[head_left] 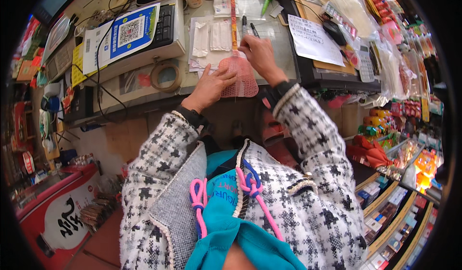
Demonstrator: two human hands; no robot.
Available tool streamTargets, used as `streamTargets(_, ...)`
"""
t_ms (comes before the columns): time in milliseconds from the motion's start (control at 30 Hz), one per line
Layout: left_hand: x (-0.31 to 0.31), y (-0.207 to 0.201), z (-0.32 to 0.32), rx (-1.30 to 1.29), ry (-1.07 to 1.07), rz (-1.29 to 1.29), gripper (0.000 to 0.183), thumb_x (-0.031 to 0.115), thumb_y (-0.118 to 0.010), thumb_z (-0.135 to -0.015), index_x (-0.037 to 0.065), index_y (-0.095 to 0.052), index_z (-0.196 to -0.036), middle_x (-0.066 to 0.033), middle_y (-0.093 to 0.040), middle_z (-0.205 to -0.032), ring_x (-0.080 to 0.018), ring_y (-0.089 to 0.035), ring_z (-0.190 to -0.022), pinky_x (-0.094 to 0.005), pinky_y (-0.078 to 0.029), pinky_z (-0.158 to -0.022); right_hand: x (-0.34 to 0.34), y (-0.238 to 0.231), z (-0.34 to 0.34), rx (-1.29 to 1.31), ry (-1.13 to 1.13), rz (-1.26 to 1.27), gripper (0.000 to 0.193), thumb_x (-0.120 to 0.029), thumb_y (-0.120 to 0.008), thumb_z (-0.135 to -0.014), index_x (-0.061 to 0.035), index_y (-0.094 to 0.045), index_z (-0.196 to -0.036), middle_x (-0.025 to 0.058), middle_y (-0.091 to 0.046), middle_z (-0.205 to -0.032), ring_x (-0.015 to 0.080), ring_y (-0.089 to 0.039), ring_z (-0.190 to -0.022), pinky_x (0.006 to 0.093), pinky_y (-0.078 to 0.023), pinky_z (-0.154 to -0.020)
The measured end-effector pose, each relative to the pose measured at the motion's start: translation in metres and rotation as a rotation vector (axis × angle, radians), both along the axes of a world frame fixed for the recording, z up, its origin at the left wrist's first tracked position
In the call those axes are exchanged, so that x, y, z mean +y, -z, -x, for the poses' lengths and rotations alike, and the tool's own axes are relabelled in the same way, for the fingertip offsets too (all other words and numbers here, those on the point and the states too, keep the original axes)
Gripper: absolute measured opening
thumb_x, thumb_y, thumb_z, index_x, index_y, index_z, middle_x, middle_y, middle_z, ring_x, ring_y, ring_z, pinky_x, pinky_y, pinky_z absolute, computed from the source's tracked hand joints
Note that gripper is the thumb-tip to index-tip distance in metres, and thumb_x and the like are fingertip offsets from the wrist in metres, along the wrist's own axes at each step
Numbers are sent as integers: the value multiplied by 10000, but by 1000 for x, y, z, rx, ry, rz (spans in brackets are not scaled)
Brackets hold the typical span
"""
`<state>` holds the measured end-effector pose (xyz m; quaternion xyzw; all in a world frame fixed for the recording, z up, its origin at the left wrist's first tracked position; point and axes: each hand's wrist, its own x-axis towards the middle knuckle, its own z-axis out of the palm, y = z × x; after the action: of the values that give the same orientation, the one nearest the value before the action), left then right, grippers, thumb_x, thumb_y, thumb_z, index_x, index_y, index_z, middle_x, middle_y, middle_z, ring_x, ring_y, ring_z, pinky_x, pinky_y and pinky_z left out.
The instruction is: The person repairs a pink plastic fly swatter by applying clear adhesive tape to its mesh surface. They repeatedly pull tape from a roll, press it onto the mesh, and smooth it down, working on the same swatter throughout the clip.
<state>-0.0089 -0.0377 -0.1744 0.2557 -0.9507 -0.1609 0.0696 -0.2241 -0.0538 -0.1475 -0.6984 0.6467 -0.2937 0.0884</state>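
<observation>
A pink fly swatter [246, 84] lies on the desk, its mesh head toward me and its long patterned handle [233, 11] pointing away. My left hand [211, 85] rests on the left side of the mesh with fingers stretched out over it. At the neck of the swatter, my right hand [262, 58] has its fingers bent and pinched together. A small white patch shows at the neck under those fingertips; whether it is tape or part of the swatter is unclear. What the right fingers grip is hidden.
Left of my hands lie white paper packets [220, 35] and a tape roll [165, 75], near a keyboard [167, 23] and blue code card [130, 32]. Markers [244, 25], a handwritten sheet [313, 41], a mouse [333, 32] and a calculator [366, 64] lie rightward. Shelves of goods stand right.
</observation>
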Motion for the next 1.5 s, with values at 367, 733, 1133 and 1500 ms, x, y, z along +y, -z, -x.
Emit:
streamTargets(367,-4,11,-3,83,65,-6,506,26,-555,-824,230,-597,-1284,8,-474,-1432,-249,-381,-1350,-639,-219,-1096,178,33,-107,-1591,610,-330,143,-169,-673,-899,-44,-703,-962,-12,-655,-777,30,-501,-580,179,-391,-531)
streamTargets(733,-13,12,-9,30,176,-58,544,21,-542,-822,310,-613,-1278,-31,-417,-1478,-288,-329,-1386,-693,-181,-1077,153,50,-128,-1783,862,-196,201,-178,-657,-914,-74,-681,-1084,4,-685,-871,67,-558,-647,242,-480,-624)
streamTargets(1133,-17,12,-9,71,208,-49,549,21,-542,-812,311,-615,-1273,-29,-433,-1467,-292,-346,-1372,-717,-148,-1070,143,66,-129,-1810,915,-57,133,-171,-734,-855,-106,-672,-952,-15,-665,-800,62,-550,-610,231,-470,-622)
streamTargets(1500,-16,15,-6,91,176,-70,637,-5,-529,-806,179,-444,-1409,-9,-446,-1456,-266,-355,-1368,-693,-145,-1086,122,67,-121,-1735,989,-66,174,-214,-757,-826,-113,-631,-761,-37,-579,-661,52,-476,-532,207,-402,-520)
